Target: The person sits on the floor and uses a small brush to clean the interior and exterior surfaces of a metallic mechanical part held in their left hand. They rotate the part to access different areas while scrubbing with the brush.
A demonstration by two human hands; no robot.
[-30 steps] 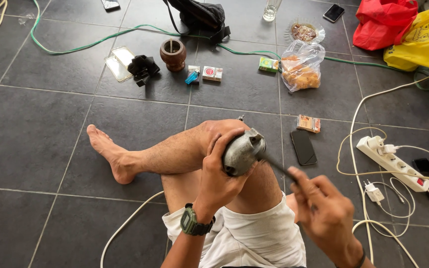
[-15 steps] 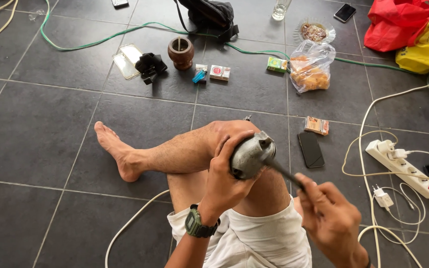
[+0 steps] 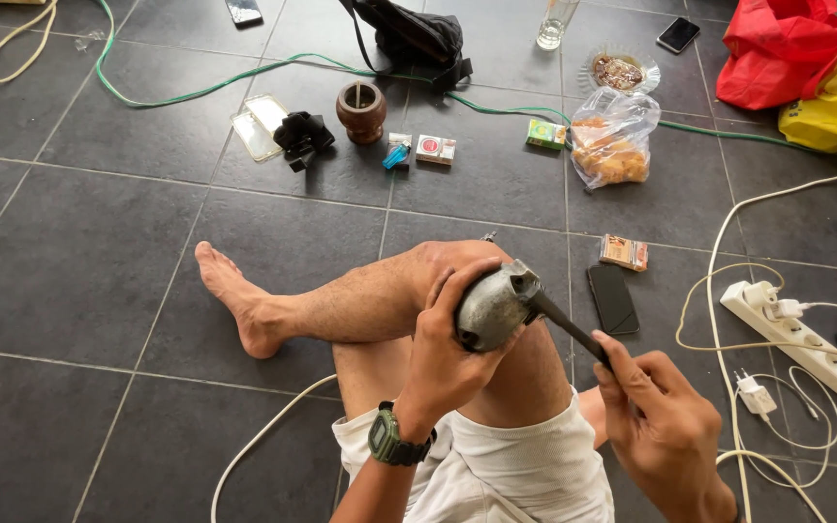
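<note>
I sit on a dark tiled floor with one leg folded across my lap. My left hand [image 3: 449,360], with a green wristwatch on the wrist, grips a rounded grey metal housing [image 3: 492,308] above my knee. My right hand [image 3: 664,426] holds the handle of a thin dark tool [image 3: 568,329], whose tip is pushed into the end of the metal housing. The housing's far side is hidden by my fingers.
A white power strip [image 3: 794,336] with tangled white cables lies at the right. A black phone [image 3: 612,298] and a small packet [image 3: 624,252] lie near my knee. Farther off are a snack bag [image 3: 610,145], a brown cup [image 3: 360,109], small boxes, a green cable and red and yellow bags [image 3: 806,58].
The view has shifted slightly. My left hand has turned the metal housing a little, and my right hand has kept the tool in its end.
</note>
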